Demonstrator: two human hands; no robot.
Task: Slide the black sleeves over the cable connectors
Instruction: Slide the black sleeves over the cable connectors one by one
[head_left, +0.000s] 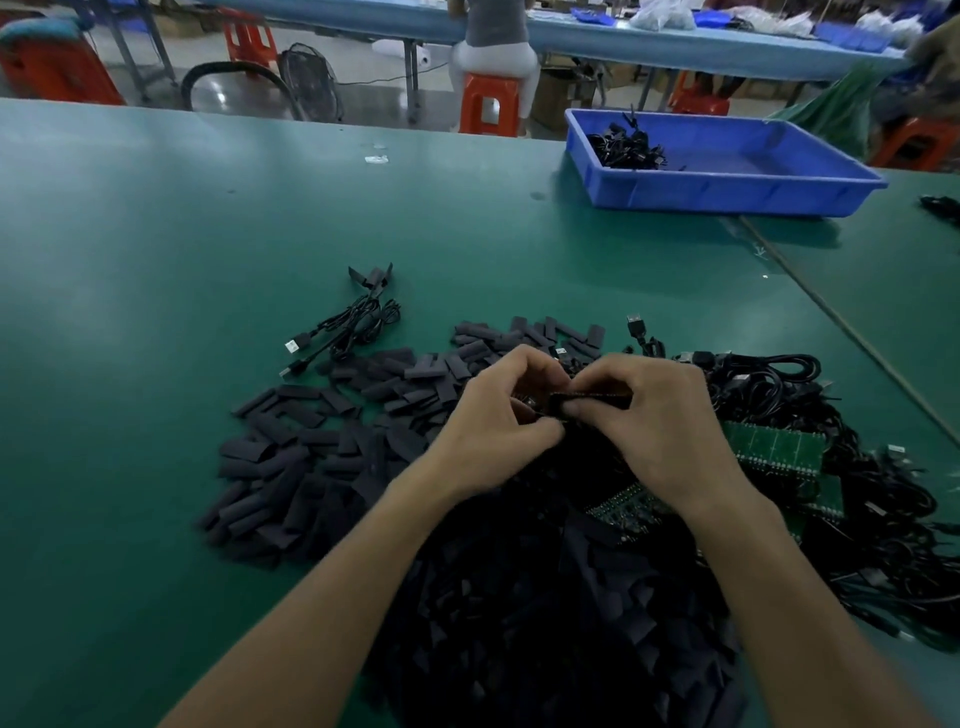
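Both hands meet over a big heap of black sleeves (322, 457) on the green table (156, 249). My right hand (660, 415) pinches a black sleeve (592, 401) held level between the hands. My left hand (498, 415) pinches a small connector part (524, 404) at the sleeve's left end; most of it is hidden by fingers. A tangle of black cables (810, 415) with green circuit boards (774, 447) lies under and right of my right hand.
A small bundle of cables with USB plugs (348, 327) lies left of centre. A blue tray (727, 187) holding a few black cables stands at the back right. Beyond the table's far edge are orange stools (488, 104) and a seated person (493, 41).
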